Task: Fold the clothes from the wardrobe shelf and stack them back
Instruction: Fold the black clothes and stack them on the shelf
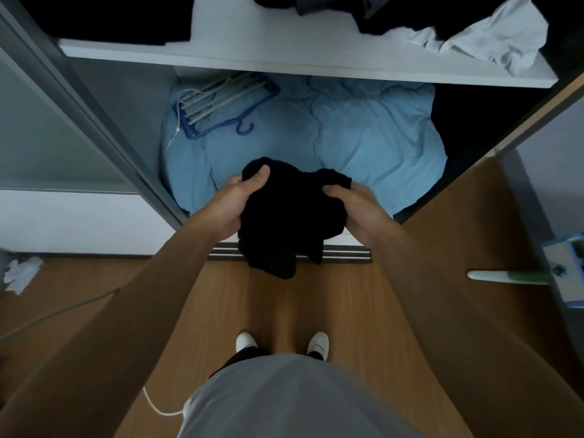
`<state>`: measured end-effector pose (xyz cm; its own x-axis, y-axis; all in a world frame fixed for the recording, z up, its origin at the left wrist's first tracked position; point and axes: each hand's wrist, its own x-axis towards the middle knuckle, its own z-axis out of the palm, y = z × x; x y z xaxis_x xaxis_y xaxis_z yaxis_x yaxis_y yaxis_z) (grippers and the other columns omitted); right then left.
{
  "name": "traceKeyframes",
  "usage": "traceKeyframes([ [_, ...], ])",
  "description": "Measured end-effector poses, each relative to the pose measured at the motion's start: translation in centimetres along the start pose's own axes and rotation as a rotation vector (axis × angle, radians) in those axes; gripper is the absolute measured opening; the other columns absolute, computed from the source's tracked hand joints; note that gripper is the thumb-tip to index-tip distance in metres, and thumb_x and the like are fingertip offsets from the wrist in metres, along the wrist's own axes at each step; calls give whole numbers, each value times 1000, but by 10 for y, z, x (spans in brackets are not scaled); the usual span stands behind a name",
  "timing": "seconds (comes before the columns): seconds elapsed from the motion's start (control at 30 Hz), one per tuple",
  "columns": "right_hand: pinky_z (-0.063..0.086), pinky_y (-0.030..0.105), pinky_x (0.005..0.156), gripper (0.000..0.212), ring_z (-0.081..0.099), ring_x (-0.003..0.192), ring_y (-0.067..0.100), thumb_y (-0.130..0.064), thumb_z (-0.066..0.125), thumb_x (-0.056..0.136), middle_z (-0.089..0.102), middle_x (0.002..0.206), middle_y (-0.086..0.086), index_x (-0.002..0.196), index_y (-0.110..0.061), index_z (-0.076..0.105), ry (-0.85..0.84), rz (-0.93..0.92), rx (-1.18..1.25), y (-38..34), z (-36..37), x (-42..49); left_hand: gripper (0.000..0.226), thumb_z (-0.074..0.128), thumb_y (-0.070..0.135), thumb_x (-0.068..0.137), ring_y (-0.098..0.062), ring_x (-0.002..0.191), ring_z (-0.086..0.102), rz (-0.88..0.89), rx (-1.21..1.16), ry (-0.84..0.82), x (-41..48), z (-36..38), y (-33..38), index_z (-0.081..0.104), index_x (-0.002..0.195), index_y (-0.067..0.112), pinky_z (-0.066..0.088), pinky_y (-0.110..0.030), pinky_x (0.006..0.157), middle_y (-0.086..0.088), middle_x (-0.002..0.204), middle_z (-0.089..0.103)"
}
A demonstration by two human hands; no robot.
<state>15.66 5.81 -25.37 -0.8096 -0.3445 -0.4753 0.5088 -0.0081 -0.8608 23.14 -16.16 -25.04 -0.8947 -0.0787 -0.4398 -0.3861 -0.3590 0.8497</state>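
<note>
The person stands in white shoes [246, 341] on the wood floor [221, 311], with a white cord [155, 406] lying by the left foot. Both arms reach forward. The left hand [240, 197] grips the black garment [284, 216] on its left side, thumb on top and fingers curled under the cloth. The right hand [357, 207] grips the other side the same way, thumb pressed into the fabric. The garment is bunched between the two hands and held in the air, its lower end hanging down over the door track [341, 252].

Beyond it, the bottom of the wardrobe holds light blue bedding [363, 137], with a bundle of hangers [221, 102] lying on its back left part. Above that runs the white shelf [252, 52]. A dark stack [110, 17] sits at its left end. At its right end, a crumpled white garment [493, 36] lies against a loose dark heap [395, 14].
</note>
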Motion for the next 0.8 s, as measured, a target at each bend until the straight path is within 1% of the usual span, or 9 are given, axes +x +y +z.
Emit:
traceKeyframes([
  [0.1,54,23,57,12,72,72,13,-11,66,88,75,85,5,99,-12,71,72,-7,-262,-18,2,0,44,70,45,88,-22,97,74,-18,47,60,4,-13,1,69,115,11,58,-26,72,-8,107,76],
  [0.17,54,22,54,14,72,67,14,-12,69,86,74,83,6,99,-9,70,62,29,-337,-27,3,2,31,68,40,91,-22,89,75,-57,76,79,4,-23,4,75,103,13,58,-27,67,-9,100,77],
  [0.27,54,22,53,15,73,65,16,-13,72,86,75,82,8,99,-5,71,19,48,-208,-34,0,6,25,69,38,88,-20,85,75,-116,79,17,-1,-31,8,80,93,16,58,-26,66,-7,97,77],
  [0.4,57,32,84,42,70,106,19,-50,62,90,73,117,6,115,-18,74,-162,64,253,-17,-15,15,32,64,43,89,-18,93,74,-106,-66,-69,-6,-24,12,80,98,18,58,-24,70,-4,102,77],
  [0.53,42,40,109,75,59,126,17,-73,65,75,66,132,-2,135,-29,60,-165,190,81,31,-4,12,37,58,47,93,-18,99,73,-102,-151,-107,-9,-9,15,80,102,19,58,-26,73,-4,110,75],
  [0.6,40,35,111,75,60,124,13,-67,75,70,67,130,-6,133,-29,61,-210,196,-9,41,1,8,39,58,48,92,-19,104,72,-101,-160,-96,-9,-6,16,79,105,19,58,-26,75,-6,115,74],
  [0.67,48,31,101,57,66,116,18,-46,80,77,71,123,1,126,-19,68,-215,126,-43,40,3,8,38,60,48,90,-20,104,72,-100,-158,-66,-9,-9,14,80,103,18,59,-27,75,-7,115,74],
  [0.73,56,28,87,38,70,107,24,-28,78,83,73,116,12,116,-8,73,-144,42,83,33,-2,9,34,62,45,91,-21,96,74,-124,-126,-2,-7,-16,12,81,98,16,59,-28,69,-8,107,76],
  [0.8,58,27,81,33,71,105,25,-26,75,87,73,115,14,113,-6,73,-88,-2,197,22,-10,7,31,64,41,92,-21,86,76,-178,-74,88,-6,-25,10,79,98,14,59,-29,63,-7,98,77],
])
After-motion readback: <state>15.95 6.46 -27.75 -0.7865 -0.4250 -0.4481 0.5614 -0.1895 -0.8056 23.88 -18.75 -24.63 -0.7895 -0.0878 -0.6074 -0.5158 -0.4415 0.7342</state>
